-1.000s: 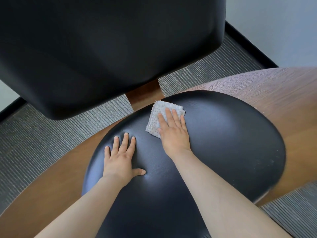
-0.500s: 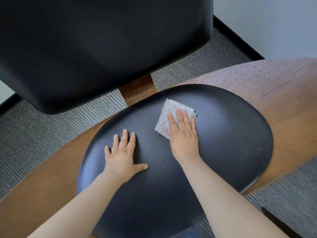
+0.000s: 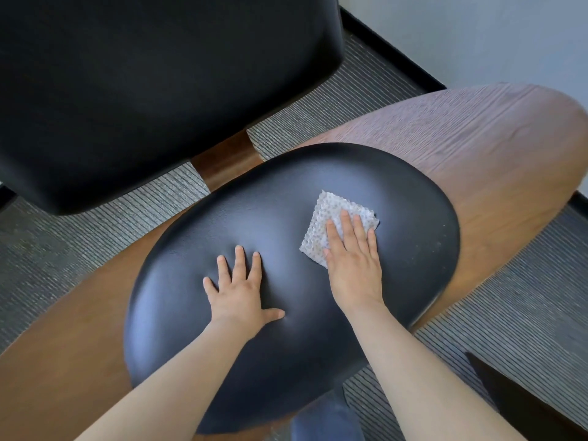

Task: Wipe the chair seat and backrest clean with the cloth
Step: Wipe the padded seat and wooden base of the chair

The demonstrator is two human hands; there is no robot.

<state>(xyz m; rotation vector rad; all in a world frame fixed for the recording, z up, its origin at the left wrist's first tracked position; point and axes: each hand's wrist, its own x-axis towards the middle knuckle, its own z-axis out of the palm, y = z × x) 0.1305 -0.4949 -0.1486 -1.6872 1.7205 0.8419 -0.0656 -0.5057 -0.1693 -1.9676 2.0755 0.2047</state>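
The chair's black padded seat fills the middle of the view, mounted on a curved brown wooden shell. Its black backrest looms at the upper left. A small white dotted cloth, folded square, lies flat on the right half of the seat. My right hand presses down on the cloth with its fingers flat and together, covering the cloth's near corner. My left hand rests palm down on the seat's middle, fingers spread, holding nothing.
Grey ribbed carpet surrounds the chair. A pale wall with a black skirting board runs along the upper right. A dark object sits at the lower right, and something blue shows under the seat's front edge.
My right hand has slid the cloth across the seat from near the backrest post toward the right side. My left hand has stayed planted on the seat.
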